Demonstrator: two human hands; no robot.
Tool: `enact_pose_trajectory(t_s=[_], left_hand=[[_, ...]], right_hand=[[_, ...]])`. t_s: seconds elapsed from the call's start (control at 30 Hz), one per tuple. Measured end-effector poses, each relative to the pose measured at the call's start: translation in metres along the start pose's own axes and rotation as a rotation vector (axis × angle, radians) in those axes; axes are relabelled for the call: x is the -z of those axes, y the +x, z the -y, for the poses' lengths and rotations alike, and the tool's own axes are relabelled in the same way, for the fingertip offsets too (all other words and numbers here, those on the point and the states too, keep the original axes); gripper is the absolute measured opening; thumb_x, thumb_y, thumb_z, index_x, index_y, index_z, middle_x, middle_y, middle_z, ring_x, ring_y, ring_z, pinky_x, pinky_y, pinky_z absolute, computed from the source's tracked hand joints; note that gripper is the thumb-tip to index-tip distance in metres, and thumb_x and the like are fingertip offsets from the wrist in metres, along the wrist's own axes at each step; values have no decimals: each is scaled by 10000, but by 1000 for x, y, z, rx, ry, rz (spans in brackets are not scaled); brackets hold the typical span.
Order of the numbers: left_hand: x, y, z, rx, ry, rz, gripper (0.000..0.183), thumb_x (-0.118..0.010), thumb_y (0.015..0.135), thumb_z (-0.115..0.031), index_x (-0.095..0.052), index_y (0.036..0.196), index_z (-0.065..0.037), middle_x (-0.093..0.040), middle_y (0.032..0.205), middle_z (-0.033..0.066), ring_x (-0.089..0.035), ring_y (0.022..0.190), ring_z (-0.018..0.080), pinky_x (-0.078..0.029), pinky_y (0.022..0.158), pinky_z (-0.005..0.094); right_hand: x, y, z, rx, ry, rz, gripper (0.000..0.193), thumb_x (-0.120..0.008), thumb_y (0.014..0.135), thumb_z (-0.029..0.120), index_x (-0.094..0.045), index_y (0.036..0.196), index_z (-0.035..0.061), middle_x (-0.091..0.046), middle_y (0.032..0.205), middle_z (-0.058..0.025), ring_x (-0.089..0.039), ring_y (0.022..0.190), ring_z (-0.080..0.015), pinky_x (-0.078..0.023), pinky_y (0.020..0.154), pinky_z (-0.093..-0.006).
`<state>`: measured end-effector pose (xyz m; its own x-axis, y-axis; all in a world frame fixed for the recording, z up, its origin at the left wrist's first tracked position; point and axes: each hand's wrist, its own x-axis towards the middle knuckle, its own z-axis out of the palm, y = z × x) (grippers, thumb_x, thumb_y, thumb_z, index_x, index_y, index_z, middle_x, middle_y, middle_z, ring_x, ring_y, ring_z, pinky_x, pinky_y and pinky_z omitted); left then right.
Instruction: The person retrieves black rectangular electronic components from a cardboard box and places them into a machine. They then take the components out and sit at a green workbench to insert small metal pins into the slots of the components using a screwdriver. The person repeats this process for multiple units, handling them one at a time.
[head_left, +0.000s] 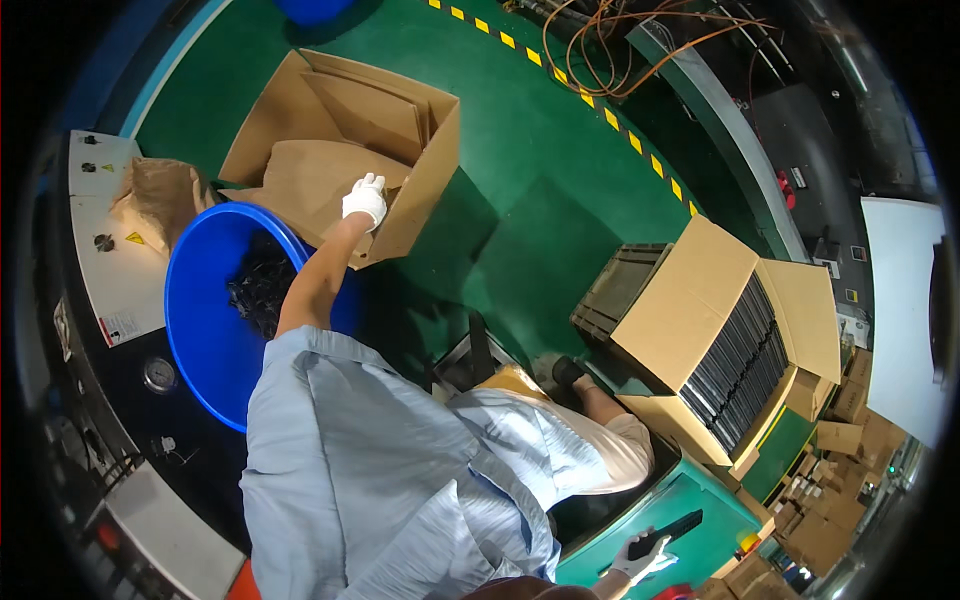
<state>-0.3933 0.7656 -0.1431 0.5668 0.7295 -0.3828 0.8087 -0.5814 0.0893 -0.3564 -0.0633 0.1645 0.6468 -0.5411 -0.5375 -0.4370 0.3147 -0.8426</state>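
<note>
My left hand, in a white glove, reaches into an open cardboard box at the upper left. Its fingers are curled against a brown cardboard sheet inside; what they grip, if anything, is hidden. At the lower right, my gloved right hand holds a long black ribbed strip over a green tabletop. Beneath my left forearm stands a blue tub with crumpled black pieces in it.
On my right, an open carton packed with rows of black strips rests by a grey-green crate. A brown paper bag leans beside the tub. Yellow-black tape crosses the green floor; orange hoses hang beyond.
</note>
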Motion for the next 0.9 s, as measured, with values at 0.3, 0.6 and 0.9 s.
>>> enact_pose_trajectory(t_s=[0.3, 0.6, 0.9], left_hand=[[-5, 38, -7, 50, 172, -14, 658, -676, 893, -495, -507, 1427, -150, -469, 1493, 63, -375, 1423, 252, -289, 1165, 492], [-16, 67, 18, 75, 63, -44, 609, -712, 849, -475, -593, 1333, -126, -561, 1423, 77, -496, 1343, 268, -443, 1069, 449], [-23, 97, 21, 44, -37, -186, 368, -613, 924, -292, -675, 1250, -131, -673, 1255, 132, -639, 1161, 321, -505, 990, 435]], right_hand=[[-5, -1, 3, 19, -114, 51, 369, -678, 971, 350, -623, 1183, 52, -700, 1046, -68, -593, 712, -113, -493, 559, -204], [-25, -9, -1, 42, -183, 37, 338, -709, 950, 368, -646, 1075, 61, -709, 959, -44, -569, 641, -84, -449, 527, -186], [-54, -28, 5, 43, -195, 44, 313, -741, 931, 349, -644, 1046, 75, -693, 901, -37, -568, 625, -96, -440, 513, -197]])
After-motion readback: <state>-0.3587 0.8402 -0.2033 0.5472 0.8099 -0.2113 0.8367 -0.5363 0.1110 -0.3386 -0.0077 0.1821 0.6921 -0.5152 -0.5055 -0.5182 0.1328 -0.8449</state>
